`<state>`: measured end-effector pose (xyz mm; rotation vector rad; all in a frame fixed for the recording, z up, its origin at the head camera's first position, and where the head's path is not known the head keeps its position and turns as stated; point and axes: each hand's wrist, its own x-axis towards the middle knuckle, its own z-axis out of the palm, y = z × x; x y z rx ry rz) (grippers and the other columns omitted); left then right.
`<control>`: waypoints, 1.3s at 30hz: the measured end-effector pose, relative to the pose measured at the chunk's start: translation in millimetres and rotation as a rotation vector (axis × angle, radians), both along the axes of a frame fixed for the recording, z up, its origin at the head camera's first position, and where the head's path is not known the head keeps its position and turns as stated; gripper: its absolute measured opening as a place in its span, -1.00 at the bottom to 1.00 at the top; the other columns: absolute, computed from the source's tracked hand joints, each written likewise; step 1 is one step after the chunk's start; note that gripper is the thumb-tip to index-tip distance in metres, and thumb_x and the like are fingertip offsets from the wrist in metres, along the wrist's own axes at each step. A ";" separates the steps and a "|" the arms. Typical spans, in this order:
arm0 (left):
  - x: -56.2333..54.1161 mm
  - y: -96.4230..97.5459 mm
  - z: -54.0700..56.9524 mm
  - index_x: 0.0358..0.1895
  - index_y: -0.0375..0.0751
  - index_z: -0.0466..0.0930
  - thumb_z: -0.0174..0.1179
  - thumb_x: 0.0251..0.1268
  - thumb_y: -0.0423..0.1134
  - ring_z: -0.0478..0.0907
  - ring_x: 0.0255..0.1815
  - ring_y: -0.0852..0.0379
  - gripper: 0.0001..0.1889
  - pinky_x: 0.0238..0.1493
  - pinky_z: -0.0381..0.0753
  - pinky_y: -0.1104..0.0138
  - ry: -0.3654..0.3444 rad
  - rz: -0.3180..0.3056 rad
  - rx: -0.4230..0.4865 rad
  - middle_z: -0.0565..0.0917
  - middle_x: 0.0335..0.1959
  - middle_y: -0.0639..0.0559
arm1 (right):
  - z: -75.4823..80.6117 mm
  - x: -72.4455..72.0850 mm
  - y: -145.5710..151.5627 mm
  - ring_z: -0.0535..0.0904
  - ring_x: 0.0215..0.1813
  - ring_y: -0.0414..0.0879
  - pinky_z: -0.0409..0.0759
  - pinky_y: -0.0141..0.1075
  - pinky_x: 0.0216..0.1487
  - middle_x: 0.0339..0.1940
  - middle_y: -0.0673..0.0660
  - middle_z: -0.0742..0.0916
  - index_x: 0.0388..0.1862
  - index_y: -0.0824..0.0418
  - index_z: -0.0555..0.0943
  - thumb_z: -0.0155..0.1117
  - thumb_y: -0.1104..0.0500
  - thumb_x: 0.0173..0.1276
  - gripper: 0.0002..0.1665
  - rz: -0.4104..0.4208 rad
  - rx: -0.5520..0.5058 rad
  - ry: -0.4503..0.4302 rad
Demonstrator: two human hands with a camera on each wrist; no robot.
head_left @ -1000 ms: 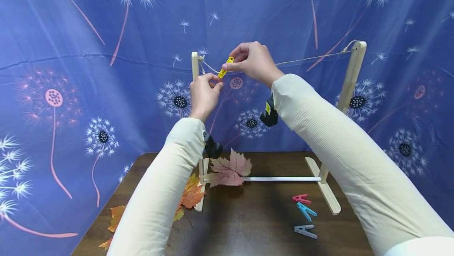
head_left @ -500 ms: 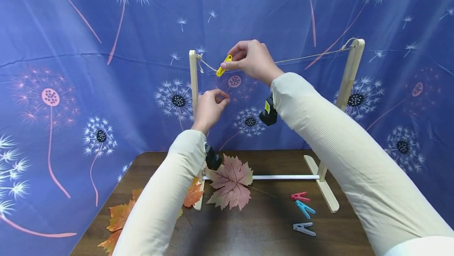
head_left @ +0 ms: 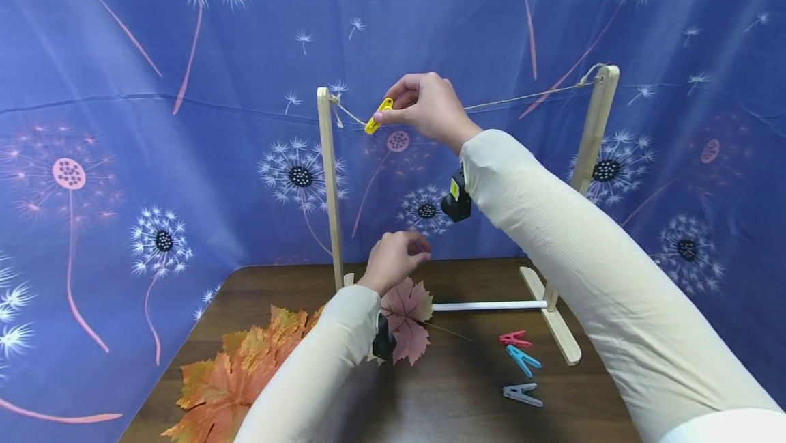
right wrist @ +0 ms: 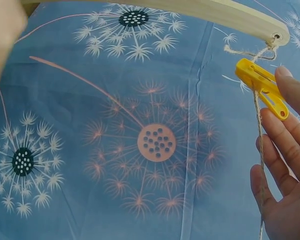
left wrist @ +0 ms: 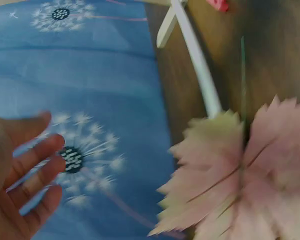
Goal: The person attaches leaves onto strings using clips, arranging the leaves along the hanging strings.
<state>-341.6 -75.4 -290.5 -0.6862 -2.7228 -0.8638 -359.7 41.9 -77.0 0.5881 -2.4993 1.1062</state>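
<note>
Between thumb and fingers, my right hand (head_left: 430, 107) pinches a yellow clothespin (head_left: 378, 116) at the twine (head_left: 522, 96), close to the left post. In the right wrist view the clothespin (right wrist: 260, 85) overlaps the twine (right wrist: 260, 145) near its knot at the post. My left hand (head_left: 394, 259) is lower, over the tabletop, holding nothing, its fingers loosely bent. Below it lies a pink maple leaf (head_left: 408, 317), partly covered by the left wrist and its camera. The left wrist view shows that leaf (left wrist: 215, 185) apart from the fingers.
Orange leaves (head_left: 227, 381) are piled at the table's left, partly behind the left sleeve. Red (head_left: 514, 339), blue (head_left: 523, 360) and grey (head_left: 522, 394) clothespins lie at the right. The wooden frame has a left post (head_left: 330, 190), a right post (head_left: 592, 129) and a white bar (head_left: 488, 306).
My left hand has left the clothespin and come down toward the table. The pink leaf has dropped flatter onto the tabletop. My right hand keeps its pinch on the yellow clothespin.
</note>
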 end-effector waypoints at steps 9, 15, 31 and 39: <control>3.5 12.7 -55.3 -0.17 -0.04 0.80 0.46 0.24 -0.24 0.70 -0.22 0.19 -0.88 -0.19 0.60 0.35 -0.019 -0.109 -0.050 0.78 -0.30 0.15 | 3.1 2.5 -5.2 0.64 -0.05 -0.15 0.53 -0.30 0.05 -0.10 0.05 0.78 0.12 0.17 0.68 0.52 0.03 0.30 -0.54 0.022 0.001 0.018; 4.2 16.4 -87.5 -0.23 -0.04 0.80 0.51 0.12 -0.31 0.61 -0.37 0.25 -0.84 -0.33 0.53 0.40 0.056 -0.114 -0.203 0.75 -0.39 0.12 | 6.4 6.5 -6.5 0.64 -0.05 -0.16 0.53 -0.31 0.06 -0.11 0.04 0.77 0.12 0.15 0.68 0.51 0.01 0.31 -0.54 0.026 -0.001 0.012; 2.9 25.1 -139.8 -0.78 0.23 0.55 0.51 -0.06 -0.23 0.53 -0.43 0.26 -0.65 -0.25 0.42 0.39 0.594 -0.048 -0.663 0.62 -0.65 0.31 | 3.0 5.5 -3.0 0.65 -0.09 -0.17 0.53 -0.32 0.04 -0.12 0.04 0.77 0.11 0.16 0.68 0.50 0.04 0.32 -0.57 0.020 0.027 0.019; 4.4 27.6 -137.9 -0.64 0.24 0.67 0.53 -0.02 -0.21 0.56 -0.32 0.25 -0.75 -0.09 0.46 0.41 0.561 -0.059 -0.650 0.67 -0.54 0.30 | -0.1 4.7 -1.0 0.65 -0.09 -0.16 0.54 -0.32 0.02 -0.12 0.04 0.77 0.11 0.16 0.68 0.50 0.04 0.33 -0.58 0.012 0.016 0.019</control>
